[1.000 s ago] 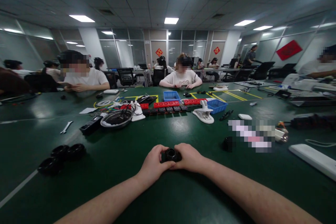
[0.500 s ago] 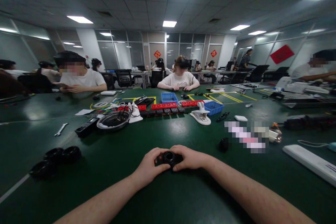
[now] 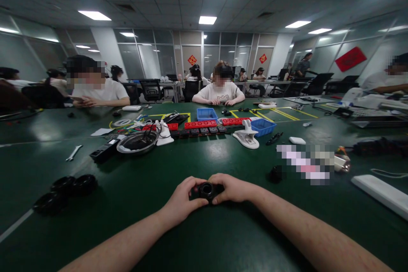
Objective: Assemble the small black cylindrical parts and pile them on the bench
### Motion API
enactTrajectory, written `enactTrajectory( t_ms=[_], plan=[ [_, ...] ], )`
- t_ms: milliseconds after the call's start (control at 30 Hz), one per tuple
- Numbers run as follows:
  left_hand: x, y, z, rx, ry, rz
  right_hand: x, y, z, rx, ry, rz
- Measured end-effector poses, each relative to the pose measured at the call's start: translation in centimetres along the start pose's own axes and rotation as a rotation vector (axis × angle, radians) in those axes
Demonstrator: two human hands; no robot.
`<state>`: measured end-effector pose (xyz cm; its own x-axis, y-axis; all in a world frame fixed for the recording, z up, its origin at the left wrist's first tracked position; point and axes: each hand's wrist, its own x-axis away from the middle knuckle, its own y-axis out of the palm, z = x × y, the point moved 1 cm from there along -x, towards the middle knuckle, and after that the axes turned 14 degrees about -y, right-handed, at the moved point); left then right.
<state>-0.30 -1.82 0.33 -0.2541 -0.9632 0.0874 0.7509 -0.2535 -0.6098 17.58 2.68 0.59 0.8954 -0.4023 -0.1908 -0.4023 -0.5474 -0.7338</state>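
Both hands met near the front edge of the green counter (image 3: 134, 204), closed around a small black ring-shaped part (image 3: 206, 189). The left hand (image 3: 182, 199) curled its fingers against the part's left side, and the right hand (image 3: 232, 188) wrapped it from the right, so only the round opening and a strip of the top rim showed between them. What lay under the part, and whether it rested on the counter or was lifted just off it, could not be made out.

To the left, a cluster of black round parts (image 3: 63, 191) lay well apart from the hands, their detail lost in the dark. A wrench (image 3: 74, 152) lay farther back on that side. Another small black piece (image 3: 276, 174) sat to the right, just beside a blurred-out patch that hid whatever was there. A white bar (image 3: 379, 193) ran off the right edge, cut off by the frame. Farther back stood a metal bowl (image 3: 137, 142), a white clamp (image 3: 246, 135) and a blue bin (image 3: 263, 127).
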Motion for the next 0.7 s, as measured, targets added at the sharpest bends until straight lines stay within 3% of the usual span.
enactTrajectory(
  t_ms=[167,467,567,700],
  plan=[
    [0.0,0.4,-0.3,0.023,-0.030,0.046,-0.1,1.0,0.3,0.117,0.172,0.083],
    [-0.1,0.9,-0.8,0.012,-0.083,0.268,-1.4,3.3,-1.7,0.616,0.337,0.158],
    [0.0,0.7,-0.7,0.014,-0.052,0.243,-1.2,3.2,-1.8,0.607,0.320,0.175],
    [0.2,0.2,-0.7,0.016,0.020,0.163,-0.4,2.3,-1.0,0.395,0.168,0.224]
  ],
)
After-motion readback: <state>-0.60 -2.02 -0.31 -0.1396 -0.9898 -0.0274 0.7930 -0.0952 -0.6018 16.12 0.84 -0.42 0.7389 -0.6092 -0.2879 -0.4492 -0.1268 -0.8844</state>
